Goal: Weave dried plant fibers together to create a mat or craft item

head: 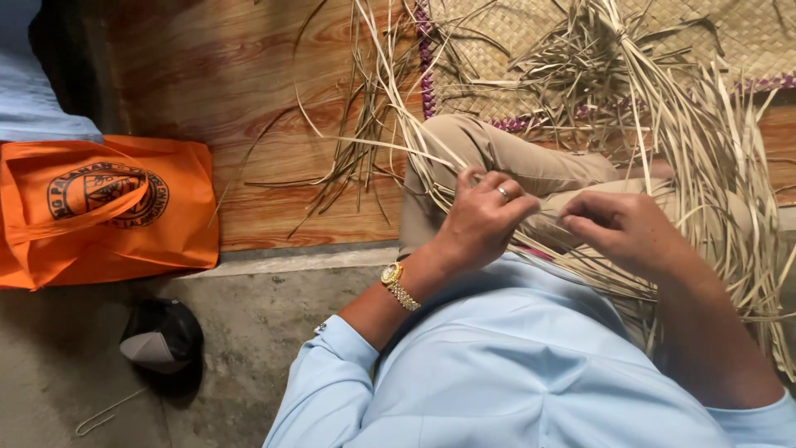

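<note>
bag: an orange carrier bag (108, 211), soft and roughly rectangular, lying flat at the far left
where: partly on the wooden floor (249, 124), partly on the grey concrete (249, 332) below it
handles: orange loops folded across its upper face
label: a round dark emblem (108, 195) printed on the orange front
screens, signs: none in view

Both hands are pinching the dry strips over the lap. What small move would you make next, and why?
Probably draw the strip pinched by the left hand across toward the right hand and lay it over the neighbouring palm strips. The two hands sit close together above the knee, fingertips nearly meeting, and loose strips fan out to the right with the woven mat beyond.
</note>
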